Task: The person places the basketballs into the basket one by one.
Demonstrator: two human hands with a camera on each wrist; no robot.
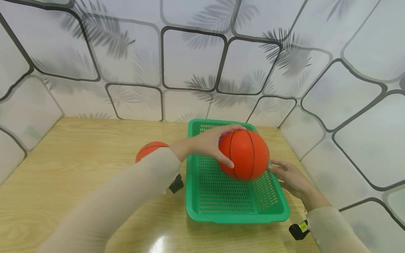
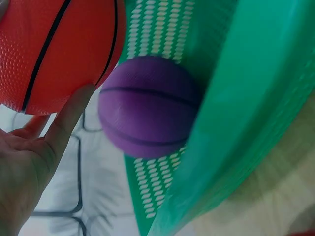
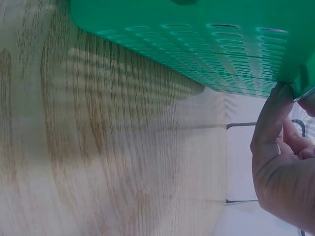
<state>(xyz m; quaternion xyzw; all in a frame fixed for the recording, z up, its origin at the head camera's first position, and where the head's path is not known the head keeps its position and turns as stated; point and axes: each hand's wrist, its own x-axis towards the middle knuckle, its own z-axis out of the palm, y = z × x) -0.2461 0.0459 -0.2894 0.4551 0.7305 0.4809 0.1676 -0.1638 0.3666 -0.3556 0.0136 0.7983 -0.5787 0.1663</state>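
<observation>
My left hand (image 1: 209, 142) grips a red-orange toy basketball (image 1: 246, 154), thumb and fingers spread round its left side. The ball hangs over the back right part of a green plastic basket (image 1: 234, 218) with slotted walls. A purple toy basketball (image 2: 147, 110) lies inside the basket in the left wrist view; from the head it is mostly hidden behind the held ball and the hand. At the basket's right side is my right hand (image 1: 292, 178). Its thumb and fingers pinch the rim there, as the right wrist view shows from below (image 3: 283, 162).
Another red-orange ball (image 1: 151, 149) sits on the wooden table (image 1: 95, 168) left of the basket, partly covered by my left forearm. A patterned wall (image 1: 193, 59) stands close behind the table and along its right side. Black cameras sit at both wrists.
</observation>
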